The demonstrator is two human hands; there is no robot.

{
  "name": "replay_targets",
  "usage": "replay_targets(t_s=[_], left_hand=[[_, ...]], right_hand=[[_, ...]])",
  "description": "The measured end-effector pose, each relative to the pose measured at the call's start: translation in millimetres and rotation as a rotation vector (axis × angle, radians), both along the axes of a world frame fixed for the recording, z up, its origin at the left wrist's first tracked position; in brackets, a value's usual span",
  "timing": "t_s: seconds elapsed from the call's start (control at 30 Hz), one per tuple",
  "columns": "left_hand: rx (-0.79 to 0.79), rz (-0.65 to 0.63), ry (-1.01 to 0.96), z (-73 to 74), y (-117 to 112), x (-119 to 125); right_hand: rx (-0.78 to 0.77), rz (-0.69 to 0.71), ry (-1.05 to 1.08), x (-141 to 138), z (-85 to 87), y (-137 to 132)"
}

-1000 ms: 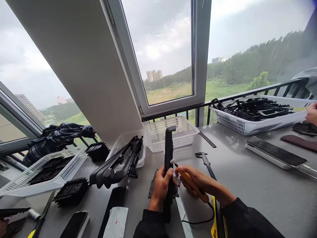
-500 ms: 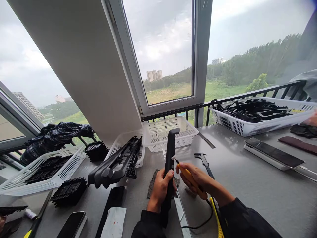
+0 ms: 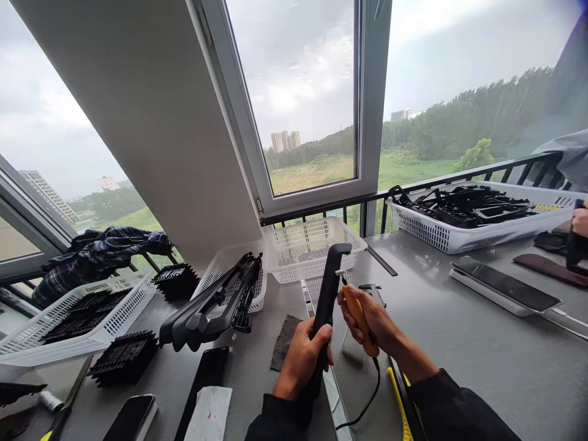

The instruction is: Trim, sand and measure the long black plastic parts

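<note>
My left hand (image 3: pixel 301 355) is wrapped round a long black plastic part (image 3: pixel 329 297), held upright and leaning right, its hooked end at the top. In my right hand (image 3: pixel 377 321) is a corded tool with a yellow handle (image 3: pixel 357 315), shaped like a soldering iron. Its pale tip is at the part's right edge, below the hook; whether they touch I cannot tell. From the handle a black cord (image 3: pixel 374 395) runs down to the table. A grey cloth patch (image 3: pixel 283 344) lies left of the part. Behind my right hand shows a caliper (image 3: pixel 373 290), partly hidden.
Behind the part stands a white basket (image 3: pixel 287 269). To its left, a basket (image 3: pixel 257 300) holds several long black parts (image 3: pixel 209 315). Black pieces fill the basket (image 3: pixel 441 236) at back right, near another person's hand (image 3: pixel 581 222). Phones (image 3: pixel 131 419) and a metal ruler (image 3: pixel 337 398) lie around.
Both hands have shifted slightly right and the black part leans further right. The yellow-handled tool has moved up along its edge toward the hooked end.
</note>
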State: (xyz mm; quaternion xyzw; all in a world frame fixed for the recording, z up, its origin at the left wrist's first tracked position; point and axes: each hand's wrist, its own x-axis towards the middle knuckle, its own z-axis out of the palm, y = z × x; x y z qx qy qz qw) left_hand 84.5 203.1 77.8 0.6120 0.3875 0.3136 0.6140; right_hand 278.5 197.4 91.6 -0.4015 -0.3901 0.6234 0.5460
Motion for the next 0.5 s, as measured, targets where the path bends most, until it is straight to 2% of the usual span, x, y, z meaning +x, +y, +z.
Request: replay_targets(t_s=[0.3,0.5], left_hand=[[0.179,-0.026,0.171,14.3,-6.1,-1.3],[0.252,-0.02,0.23,15.1,-7.7,-2.2]], right_hand=[[-0.025,-0.123,-0.011,16.3,1.2,1.9],[-0.046,-0.102,-0.041,19.8,-0.9,2.8]])
